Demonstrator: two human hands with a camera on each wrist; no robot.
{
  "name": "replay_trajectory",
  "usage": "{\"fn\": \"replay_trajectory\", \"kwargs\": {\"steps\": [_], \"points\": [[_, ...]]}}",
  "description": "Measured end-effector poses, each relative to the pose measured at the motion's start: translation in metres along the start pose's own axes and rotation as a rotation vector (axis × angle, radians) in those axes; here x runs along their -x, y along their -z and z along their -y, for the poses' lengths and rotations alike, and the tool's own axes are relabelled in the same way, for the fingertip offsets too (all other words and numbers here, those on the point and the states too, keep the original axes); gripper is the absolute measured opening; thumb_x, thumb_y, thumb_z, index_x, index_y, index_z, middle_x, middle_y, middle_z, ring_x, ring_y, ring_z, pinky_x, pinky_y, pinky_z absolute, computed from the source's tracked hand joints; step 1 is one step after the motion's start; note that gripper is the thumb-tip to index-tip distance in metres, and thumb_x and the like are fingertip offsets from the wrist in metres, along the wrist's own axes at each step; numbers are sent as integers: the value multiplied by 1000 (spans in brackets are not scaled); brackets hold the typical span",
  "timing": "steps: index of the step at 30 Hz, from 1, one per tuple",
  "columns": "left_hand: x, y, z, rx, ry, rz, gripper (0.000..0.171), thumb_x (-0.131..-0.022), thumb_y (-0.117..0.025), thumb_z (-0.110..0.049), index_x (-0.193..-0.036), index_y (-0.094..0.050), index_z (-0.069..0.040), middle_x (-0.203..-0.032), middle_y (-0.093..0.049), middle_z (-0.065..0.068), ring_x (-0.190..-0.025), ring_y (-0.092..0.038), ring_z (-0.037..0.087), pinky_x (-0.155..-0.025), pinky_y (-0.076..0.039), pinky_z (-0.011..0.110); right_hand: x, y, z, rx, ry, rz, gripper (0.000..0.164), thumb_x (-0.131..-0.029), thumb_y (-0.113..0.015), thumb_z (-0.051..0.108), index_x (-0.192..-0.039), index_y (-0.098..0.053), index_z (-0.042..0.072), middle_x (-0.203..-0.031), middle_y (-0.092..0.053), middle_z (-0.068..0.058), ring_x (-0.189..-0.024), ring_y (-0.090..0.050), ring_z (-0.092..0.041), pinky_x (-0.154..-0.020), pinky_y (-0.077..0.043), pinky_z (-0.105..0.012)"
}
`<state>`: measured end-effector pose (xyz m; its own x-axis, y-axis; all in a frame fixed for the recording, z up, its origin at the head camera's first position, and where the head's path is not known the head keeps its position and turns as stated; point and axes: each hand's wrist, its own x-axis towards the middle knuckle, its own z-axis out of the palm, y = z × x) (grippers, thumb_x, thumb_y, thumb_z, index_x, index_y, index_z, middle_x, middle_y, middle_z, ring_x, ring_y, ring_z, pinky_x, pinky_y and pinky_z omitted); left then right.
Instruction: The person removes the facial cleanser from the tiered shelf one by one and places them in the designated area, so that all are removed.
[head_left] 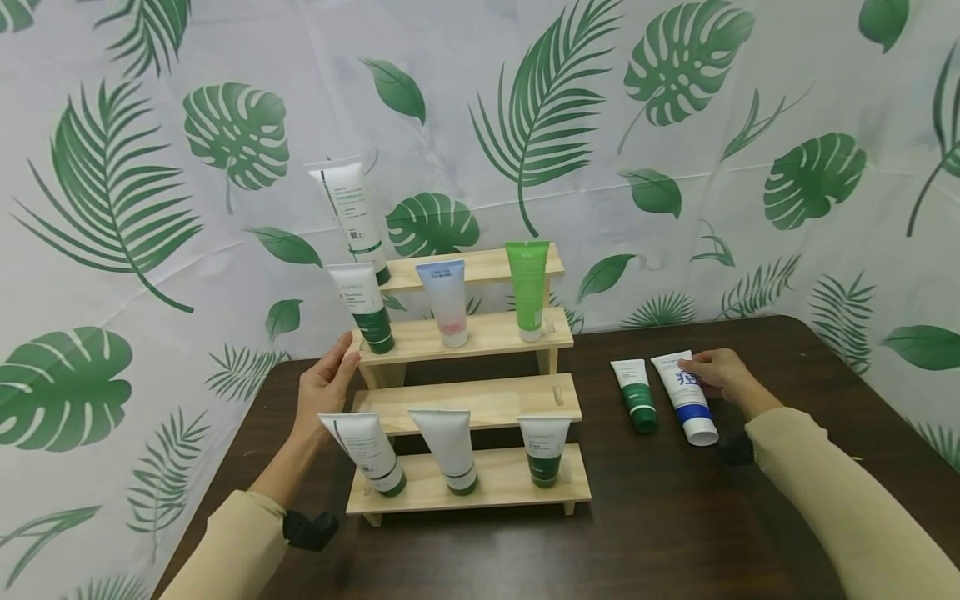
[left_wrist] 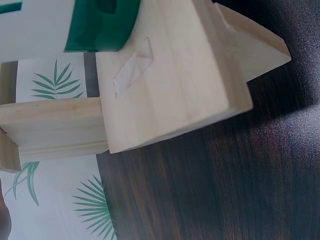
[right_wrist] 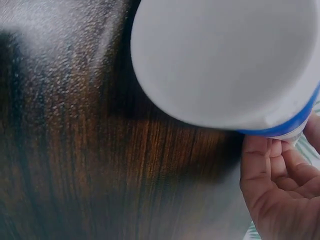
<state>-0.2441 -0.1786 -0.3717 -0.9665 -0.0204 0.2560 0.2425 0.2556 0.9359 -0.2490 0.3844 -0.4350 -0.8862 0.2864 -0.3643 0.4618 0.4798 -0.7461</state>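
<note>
At the left end of a stepped wooden display rack [head_left: 480,400] is my left hand [head_left: 324,385], its thumb and fingertips close to the second-highest shelf's edge; contact is unclear. The left wrist view shows only a sliver of a finger [left_wrist: 4,220]. My right hand [head_left: 723,377] pinches the flat upper end of a white cleanser tube [head_left: 686,400] with a blue band. In the right wrist view the tube's white cap [right_wrist: 225,60] hides part of the fingers. Left of that tube, a white-and-green tube [head_left: 635,396] lies on the table.
White tubes with green caps [head_left: 450,450] stand on the lowest shelf. Higher up are a white-and-green tube [head_left: 363,308], a blue-pink tube [head_left: 446,304], a green tube [head_left: 528,287] and a tall white tube [head_left: 351,212]. A leaf-print cloth [head_left: 570,208] hangs behind the dark table [head_left: 637,525].
</note>
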Motion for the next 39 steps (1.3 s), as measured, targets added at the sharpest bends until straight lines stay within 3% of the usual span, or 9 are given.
{"fn": "replay_trajectory", "kwargs": {"steps": [8, 14, 23, 31, 39], "points": [[1, 0, 0, -9, 13, -8, 50, -98, -51, -24, -142, -39, -4, -147, -39, 6, -136, -36, 17, -103, -36, 13, -3, 0, -4, 26, -3, -22, 55, -94, -55, 27, -128, -43, -15, -105, -54, -24, -81, -59, -22, -66, -58, -32], [1, 0, 0, -7, 15, -8, 51, -98, -51, -25, -143, -39, -5, -147, -39, 5, -136, -36, 17, -103, -36, 12, -2, 0, -3, 36, -18, -25, 54, -95, -53, 26, -128, -43, -15, -109, -53, -27, -86, -58, -26, -56, -54, -25], [2, 0, -2, -12, 8, -13, 50, -98, -51, -23, -142, -39, -4, -147, -39, 6, -136, -36, 18, -101, -37, 10, 0, 0, -4, 62, -3, -41, 52, -96, -53, 27, -126, -45, -15, -108, -53, -28, -83, -58, -25, -63, -57, -32], [3, -1, -6, 1, 12, -9, 47, -99, -49, -20, -142, -39, -4, -147, -39, 7, -136, -35, 19, -104, -37, 15, 7, -2, -2, 99, 26, -61, 49, -96, -51, 26, -123, -47, -15, -106, -53, -28, -80, -58, -25, -59, -56, -28], [1, -1, -1, -1, -1, -9, 50, -98, -51, -23, -142, -39, -4, -147, -39, 7, -136, -36, 18, -102, -37, 12, 10, -1, -3, 122, 48, -65, 49, -96, -51, 27, -121, -49, -15, -105, -52, -29, -80, -57, -26, -59, -57, -30]]}}
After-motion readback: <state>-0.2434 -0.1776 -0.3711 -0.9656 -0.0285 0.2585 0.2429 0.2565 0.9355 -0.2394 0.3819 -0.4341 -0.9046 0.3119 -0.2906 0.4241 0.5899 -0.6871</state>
